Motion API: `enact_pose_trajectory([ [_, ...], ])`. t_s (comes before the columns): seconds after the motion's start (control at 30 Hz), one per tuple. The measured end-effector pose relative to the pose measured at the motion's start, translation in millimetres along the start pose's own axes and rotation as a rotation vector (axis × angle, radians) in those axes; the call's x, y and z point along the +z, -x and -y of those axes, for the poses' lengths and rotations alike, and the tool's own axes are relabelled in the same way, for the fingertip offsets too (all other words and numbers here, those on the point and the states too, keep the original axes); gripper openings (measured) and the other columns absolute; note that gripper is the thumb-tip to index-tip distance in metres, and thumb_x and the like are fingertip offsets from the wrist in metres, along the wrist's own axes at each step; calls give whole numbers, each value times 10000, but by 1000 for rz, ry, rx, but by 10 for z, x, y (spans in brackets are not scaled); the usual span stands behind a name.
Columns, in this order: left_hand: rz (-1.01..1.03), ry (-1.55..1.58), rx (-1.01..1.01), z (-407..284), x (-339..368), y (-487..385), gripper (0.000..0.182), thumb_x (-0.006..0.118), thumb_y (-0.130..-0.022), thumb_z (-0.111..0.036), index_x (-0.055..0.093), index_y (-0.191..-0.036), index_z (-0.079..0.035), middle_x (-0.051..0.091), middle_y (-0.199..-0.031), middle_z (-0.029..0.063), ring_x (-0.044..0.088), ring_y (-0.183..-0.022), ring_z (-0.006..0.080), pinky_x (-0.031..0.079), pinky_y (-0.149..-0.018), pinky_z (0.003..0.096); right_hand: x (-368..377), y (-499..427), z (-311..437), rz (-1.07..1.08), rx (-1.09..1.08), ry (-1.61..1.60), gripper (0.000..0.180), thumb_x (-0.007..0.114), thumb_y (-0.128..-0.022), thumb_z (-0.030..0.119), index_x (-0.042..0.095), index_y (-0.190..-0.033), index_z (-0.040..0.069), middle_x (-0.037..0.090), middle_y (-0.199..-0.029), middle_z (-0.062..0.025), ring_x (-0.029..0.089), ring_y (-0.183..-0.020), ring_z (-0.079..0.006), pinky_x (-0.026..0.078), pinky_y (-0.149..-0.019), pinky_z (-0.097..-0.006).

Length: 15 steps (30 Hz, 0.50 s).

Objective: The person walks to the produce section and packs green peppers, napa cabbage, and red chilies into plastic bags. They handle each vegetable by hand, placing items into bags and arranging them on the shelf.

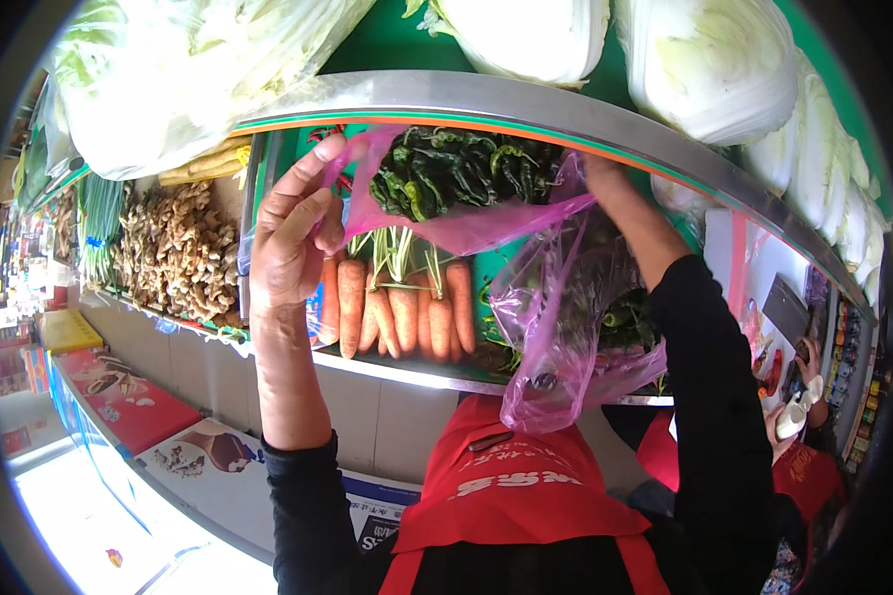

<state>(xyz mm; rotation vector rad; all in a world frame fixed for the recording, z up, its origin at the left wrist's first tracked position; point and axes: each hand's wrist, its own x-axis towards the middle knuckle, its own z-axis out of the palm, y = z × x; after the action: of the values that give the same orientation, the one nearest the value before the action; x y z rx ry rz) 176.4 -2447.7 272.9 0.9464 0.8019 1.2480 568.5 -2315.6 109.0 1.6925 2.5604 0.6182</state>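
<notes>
Between my hands a pink plastic bag (461, 232) is spread wide, with dark green peppers (469, 167) lying at its mouth. My left hand (301, 216) pinches the bag's left edge between thumb and fingers. At the right edge, the bag is drawn up taut to my right hand (603, 177); its fingers are mostly hidden under the shelf rim. A second pink plastic bag (547, 327), with more green peppers (629, 320) around it, lies beneath my right forearm. Below the spread bag, carrots (402, 312) with green stems stand in a row.
A metal shelf rim (476, 93) curves above my hands, bearing napa cabbages (707, 67) and bagged greens (186, 67). Ginger (182, 245) and green onions (100, 223) fill the left bins. A chest freezer (201, 454) stands lower left. Another person's hand (810, 364) shows at right.
</notes>
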Motion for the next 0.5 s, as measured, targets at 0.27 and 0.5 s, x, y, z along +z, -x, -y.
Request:
enact_pose_trajectory([
  [0.27, 78, 83, 168, 12, 255, 303, 586, 458, -947, 46, 368, -1522, -32, 401, -1534, 258, 365, -572, 21, 353, -506, 149, 25, -145, -597, 119, 185, -27, 360, 570, -931, 272, 611, -1245, 101, 605, -1274, -162, 547, -1194, -360, 397, -1044, -517],
  [0.5, -59, 14, 176, 156, 150, 343, 584, 470, -930, 67, 414, -1502, -39, 450, -1526, 177, 401, -576, 21, 380, -531, 160, -328, 14, -339, 119, 3, -212, 405, 611, -927, 287, 584, -1276, 84, 637, -1201, -178, 601, -1097, -386, 464, -973, -487],
])
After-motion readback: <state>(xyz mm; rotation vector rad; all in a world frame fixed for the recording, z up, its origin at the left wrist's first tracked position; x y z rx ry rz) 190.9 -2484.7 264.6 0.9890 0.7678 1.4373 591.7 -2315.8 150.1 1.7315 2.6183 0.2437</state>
